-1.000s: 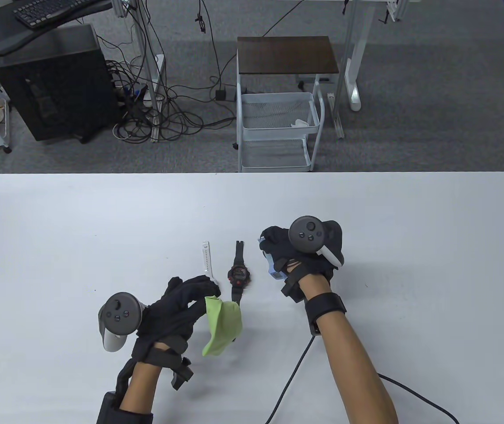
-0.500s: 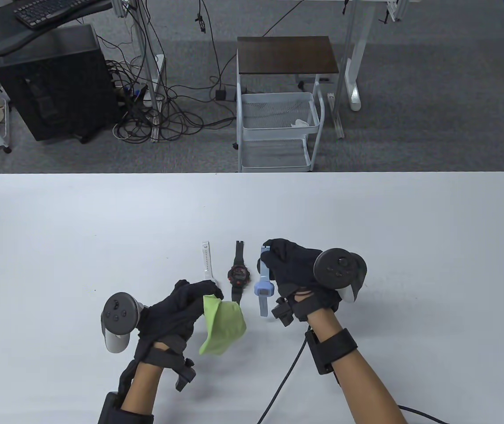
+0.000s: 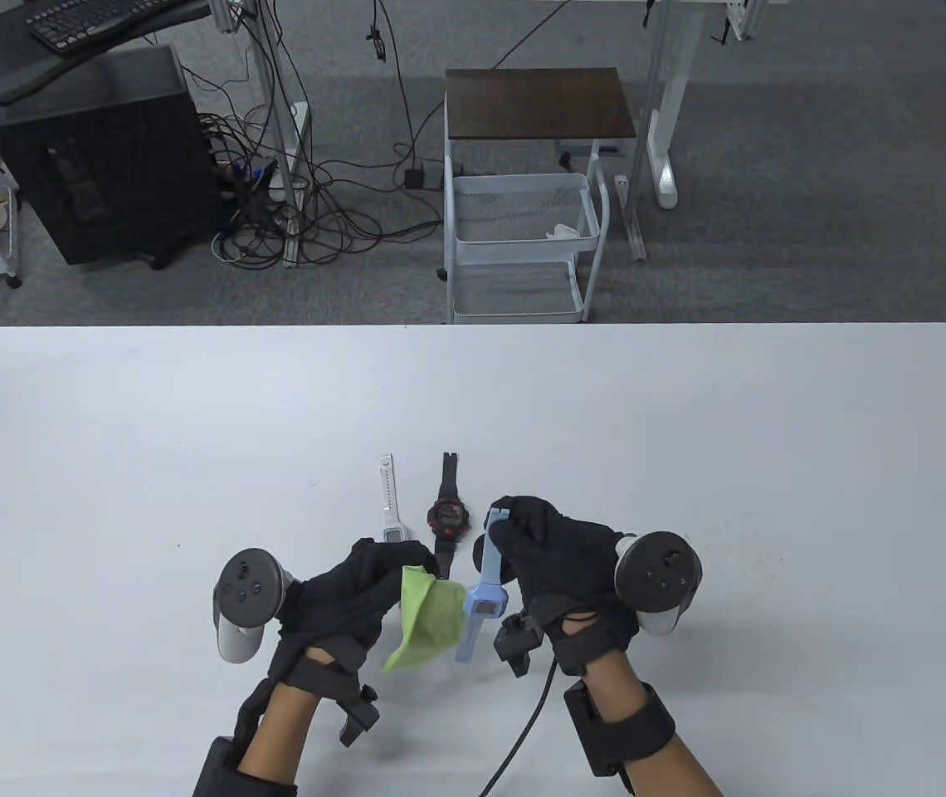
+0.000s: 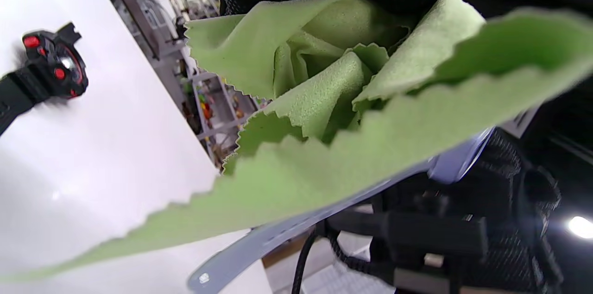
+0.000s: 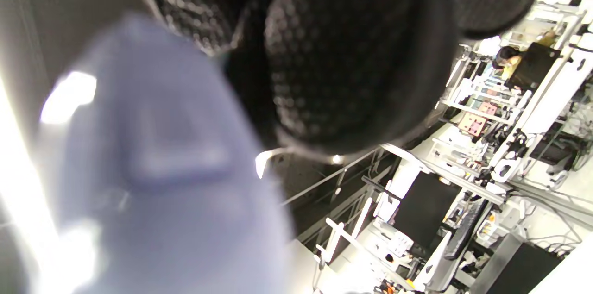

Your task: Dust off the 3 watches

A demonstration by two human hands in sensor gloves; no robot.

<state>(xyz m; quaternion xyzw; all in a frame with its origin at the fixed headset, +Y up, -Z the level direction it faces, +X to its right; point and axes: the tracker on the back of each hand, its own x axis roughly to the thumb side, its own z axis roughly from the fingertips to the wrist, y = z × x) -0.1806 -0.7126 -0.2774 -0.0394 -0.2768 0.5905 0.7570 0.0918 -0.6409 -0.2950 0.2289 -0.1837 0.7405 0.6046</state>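
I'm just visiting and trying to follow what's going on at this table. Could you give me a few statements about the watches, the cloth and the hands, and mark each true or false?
1. The right hand holds the light blue plastic watch by its strap. True.
2. The left hand holds a red sponge. False: it grips a crumpled green microfibre cloth.
3. The black watch with red accents lies flat on the white table. True.
4. The slim white watch lies to the right of the black one. False: it lies to its left.
5. The cloth's edge is right beside the blue watch's face. True.
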